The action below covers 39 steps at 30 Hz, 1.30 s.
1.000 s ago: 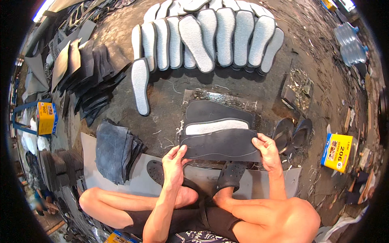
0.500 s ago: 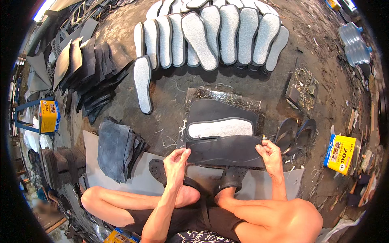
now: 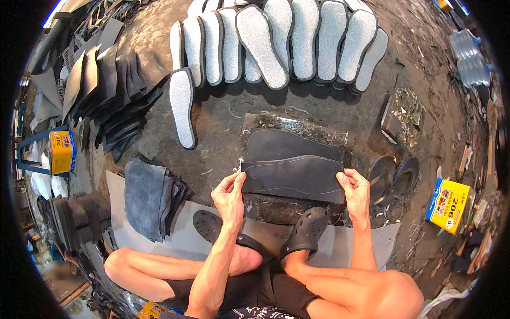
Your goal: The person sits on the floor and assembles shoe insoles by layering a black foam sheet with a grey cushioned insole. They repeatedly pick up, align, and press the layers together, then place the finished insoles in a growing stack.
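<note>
A black rubber sheet with pale sole outlines drawn on it stretches between my two hands. My left hand pinches its left end between thumb and fingers. The right end is pinched in my right hand. Behind it, another black rubber piece with a curved far edge lies on a dark, scuffed work block. The held sheet hides whatever lies under it on the block.
White-topped soles stand in rows at the far side, with one white sole apart at left. Stacked dark sheets lie left. Sandals, a yellow can and a debris-filled tray are right. My clogs are close below.
Both hands have moved the black sheet farther from me and flatter over the block. The white-topped sole that showed behind it is now covered.
</note>
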Tool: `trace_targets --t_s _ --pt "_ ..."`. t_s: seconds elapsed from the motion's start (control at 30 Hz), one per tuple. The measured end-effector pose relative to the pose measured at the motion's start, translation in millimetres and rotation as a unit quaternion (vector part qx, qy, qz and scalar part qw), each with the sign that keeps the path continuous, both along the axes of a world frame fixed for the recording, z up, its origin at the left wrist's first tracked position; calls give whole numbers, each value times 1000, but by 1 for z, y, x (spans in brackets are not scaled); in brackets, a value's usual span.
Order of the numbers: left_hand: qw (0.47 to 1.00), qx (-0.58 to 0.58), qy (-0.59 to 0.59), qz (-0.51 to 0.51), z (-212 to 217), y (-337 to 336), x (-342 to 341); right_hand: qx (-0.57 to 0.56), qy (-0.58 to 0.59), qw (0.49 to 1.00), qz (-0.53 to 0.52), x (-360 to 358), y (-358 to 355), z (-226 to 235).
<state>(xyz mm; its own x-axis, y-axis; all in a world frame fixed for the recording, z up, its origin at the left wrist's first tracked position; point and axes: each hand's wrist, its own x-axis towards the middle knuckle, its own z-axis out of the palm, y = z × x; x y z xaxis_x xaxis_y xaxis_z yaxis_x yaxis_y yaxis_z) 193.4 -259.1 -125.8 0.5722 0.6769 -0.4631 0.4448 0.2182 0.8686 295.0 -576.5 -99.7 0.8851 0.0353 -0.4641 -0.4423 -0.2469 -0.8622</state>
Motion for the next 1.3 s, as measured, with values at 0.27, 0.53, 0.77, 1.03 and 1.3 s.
trace_targets --t_s 0.27,0.53,0.77,1.03,1.3 --pt "1000 13 -12 -6 -3 -1 2 -64 -19 998 16 0 -1 -9" --pt "1000 23 -16 -2 -12 -1 6 -48 11 998 30 -7 5 4" --pt "999 34 -18 -27 -18 0 9 -104 -40 993 29 -17 9 -16" --pt "996 82 2 -23 -19 -7 10 -150 -80 985 30 -36 8 -11" --pt "989 136 42 -42 -20 -11 10 -169 -37 985 1 -22 17 -8"
